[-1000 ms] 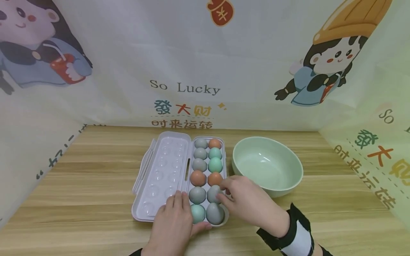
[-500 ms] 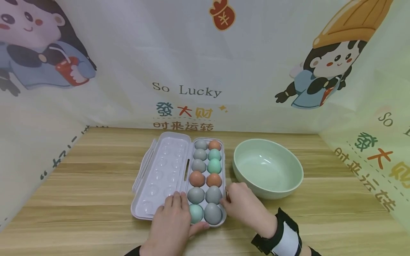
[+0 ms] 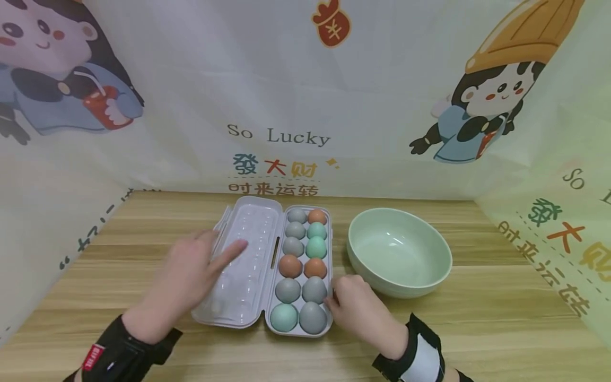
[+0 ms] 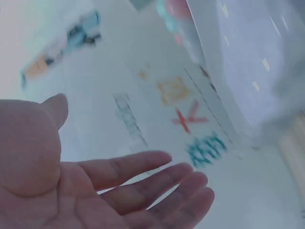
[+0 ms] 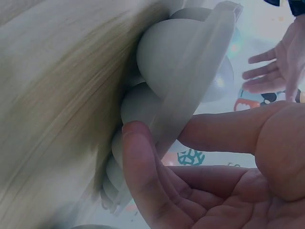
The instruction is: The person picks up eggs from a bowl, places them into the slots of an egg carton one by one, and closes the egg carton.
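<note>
An egg carton (image 3: pixel 272 324) lies unfolded on the table, its pale lid (image 3: pixel 250 265) on the left and its tray of eggs on the right. Grey, orange and mint-green eggs fill two rows of the tray, among them a grey egg (image 3: pixel 312 318) and a mint egg (image 3: pixel 284 317) at the near end. My right hand (image 3: pixel 358 305) pinches the tray's right rim (image 5: pixel 202 78), thumb on the upper side and curled fingers beneath. Over the lid's left edge, my left hand (image 3: pixel 183 270) hovers with fingers extended, blurred by motion; the left wrist view shows its palm holding nothing.
A light green bowl (image 3: pixel 398 254) stands right of the carton, close behind my right hand. A printed cloth (image 3: pixel 382 106) forms the back and sides around the wooden table (image 3: pixel 491 297).
My left hand has left the near end of the carton and swung left, beside the lid. My right hand moved from over the grey eggs to the tray's right rim. The carton shifted slightly left.
</note>
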Motion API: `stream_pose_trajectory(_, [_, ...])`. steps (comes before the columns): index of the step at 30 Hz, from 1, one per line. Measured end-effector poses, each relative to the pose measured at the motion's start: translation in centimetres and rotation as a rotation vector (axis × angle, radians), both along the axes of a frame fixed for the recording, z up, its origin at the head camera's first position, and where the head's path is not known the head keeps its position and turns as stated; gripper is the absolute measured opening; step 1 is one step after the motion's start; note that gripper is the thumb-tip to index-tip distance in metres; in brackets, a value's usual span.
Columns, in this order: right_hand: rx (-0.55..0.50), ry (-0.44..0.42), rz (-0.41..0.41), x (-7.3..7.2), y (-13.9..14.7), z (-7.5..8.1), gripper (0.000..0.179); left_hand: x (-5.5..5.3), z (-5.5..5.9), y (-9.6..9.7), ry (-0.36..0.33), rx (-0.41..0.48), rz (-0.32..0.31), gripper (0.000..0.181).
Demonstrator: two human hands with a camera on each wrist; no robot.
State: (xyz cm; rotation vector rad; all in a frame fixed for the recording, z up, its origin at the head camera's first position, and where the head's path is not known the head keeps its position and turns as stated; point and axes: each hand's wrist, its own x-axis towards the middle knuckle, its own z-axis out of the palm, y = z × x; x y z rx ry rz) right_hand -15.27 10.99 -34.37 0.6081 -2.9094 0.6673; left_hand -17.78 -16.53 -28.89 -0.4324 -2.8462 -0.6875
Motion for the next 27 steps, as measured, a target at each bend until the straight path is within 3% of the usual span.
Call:
stream_pose_trajectory(2, [0.006, 0.003, 0.000, 0.0, 0.0, -0.1, 0.028, -1.1, 0.3, -1.5, -0.035, 0.015, 0.003, 0.083])
stream_pose_trajectory(5, [0.012, 0.006, 0.003, 0.0, -0.1, -0.2, 0.028, -2.5, -0.2, -3.0, -0.117, 0.051, -0.016, 0.084])
stream_pose_trajectory(11, [0.009, 0.016, 0.016, 0.1, -0.1, -0.2, 0.027, -4.1, -2.0, -3.8, -0.208, 0.127, -0.096, 0.080])
stream_pose_trajectory(15, [0.000, 0.029, 0.024, 0.1, -0.2, -0.4, 0.026, -4.4, -2.4, -3.9, -0.230, 0.142, -0.089, 0.081])
stream_pose_trajectory(22, [-0.008, 0.045, 0.034, -0.2, -0.5, -0.7, 0.027, -4.5, -2.7, -3.9, -0.350, 0.145, -0.079, 0.087])
stream_pose_trajectory(27, [0.025, 0.079, 0.029, -0.1, -0.5, -0.9, 0.027, -4.3, -2.7, -3.4, -0.347, 0.149, -0.084, 0.087])
